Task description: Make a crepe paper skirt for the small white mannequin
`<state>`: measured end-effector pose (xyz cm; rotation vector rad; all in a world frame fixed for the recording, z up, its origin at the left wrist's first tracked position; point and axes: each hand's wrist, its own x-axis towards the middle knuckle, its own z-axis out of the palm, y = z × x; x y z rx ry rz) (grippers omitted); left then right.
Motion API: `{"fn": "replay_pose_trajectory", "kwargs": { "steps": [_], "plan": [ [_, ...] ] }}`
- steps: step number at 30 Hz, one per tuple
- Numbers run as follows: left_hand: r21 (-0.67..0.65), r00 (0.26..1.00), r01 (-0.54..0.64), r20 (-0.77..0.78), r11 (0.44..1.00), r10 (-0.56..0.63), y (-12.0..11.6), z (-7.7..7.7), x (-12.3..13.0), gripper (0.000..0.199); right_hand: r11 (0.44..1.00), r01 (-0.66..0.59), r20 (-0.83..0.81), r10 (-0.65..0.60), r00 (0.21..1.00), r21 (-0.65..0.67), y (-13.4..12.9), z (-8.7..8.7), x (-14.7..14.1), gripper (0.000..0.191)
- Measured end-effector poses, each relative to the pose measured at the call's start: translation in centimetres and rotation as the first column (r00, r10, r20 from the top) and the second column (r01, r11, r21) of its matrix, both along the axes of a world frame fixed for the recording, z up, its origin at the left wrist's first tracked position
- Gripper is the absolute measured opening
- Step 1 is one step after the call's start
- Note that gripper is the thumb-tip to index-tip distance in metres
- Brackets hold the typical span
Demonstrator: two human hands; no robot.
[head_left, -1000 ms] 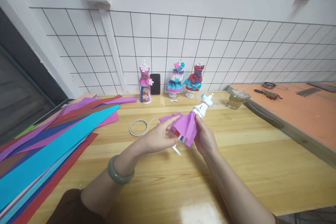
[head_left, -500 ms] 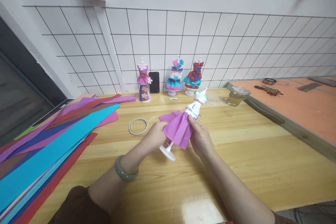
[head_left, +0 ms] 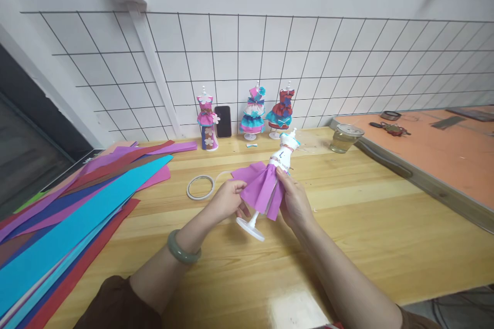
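Note:
A small white dress-form mannequin (head_left: 283,155) leans to the right above the table, a gathered purple paper skirt (head_left: 259,190) around its lower half. My right hand (head_left: 296,199) is closed around it at the waist, thumb pressing the top of the skirt. Below the skirt, the round white base (head_left: 250,229) shows on its stem. My left hand (head_left: 228,199) is at the skirt's left edge, thumb and forefinger pinched at the purple paper, lower fingers loosely curled. A loose length of that paper stretches behind this hand. Beside it lies a roll of tape (head_left: 200,187), its end pulled out toward the paper.
Colored paper strips (head_left: 88,205) cover the table's left side. Along the wall stand three dressed mannequins (head_left: 252,113) and a phone (head_left: 223,122), with a small bow (head_left: 251,145) in front. A lidded cup (head_left: 345,139) stands at right, beside an orange surface (head_left: 432,149) holding keys.
My left hand has moved slightly away from the stem, its lower fingers now showing. The mannequin's base has swung a little to the right. My right hand keeps its hold.

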<state>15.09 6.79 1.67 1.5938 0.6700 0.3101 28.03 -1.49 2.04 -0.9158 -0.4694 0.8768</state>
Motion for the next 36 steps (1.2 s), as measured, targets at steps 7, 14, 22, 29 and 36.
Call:
{"fn": "replay_pose_trajectory", "kwargs": {
  "steps": [7,14,22,29,36],
  "plan": [
    [0.019,0.997,0.073,0.018,0.997,-0.073,0.3,0.4,-0.3,0.025,1.0,0.029,-0.013,-0.029,0.999,0.008,0.1,0.0,0.0,0.022],
    [0.617,0.987,-0.123,0.156,0.777,0.032,0.9,-0.1,-0.9,0.053,0.999,0.052,-0.075,-0.051,0.996,0.015,0.5,-0.5,0.3,0.02],
    [0.932,0.982,-0.165,0.187,0.322,-0.039,1.6,-0.9,-1.0,0.052,1.0,0.017,-0.165,-0.014,0.986,0.018,0.6,-0.5,0.1,0.023],
    [0.949,0.982,-0.173,0.188,0.263,-0.031,1.2,-0.7,-1.2,0.055,0.999,0.031,-0.161,-0.027,0.987,0.023,0.6,-0.5,0.0,0.023],
    [0.939,0.965,-0.241,0.259,0.245,-0.04,1.4,-0.9,-1.1,0.053,1.0,0.001,-0.174,0.004,0.985,0.024,0.5,-0.2,-0.4,0.026]
  ]
}}
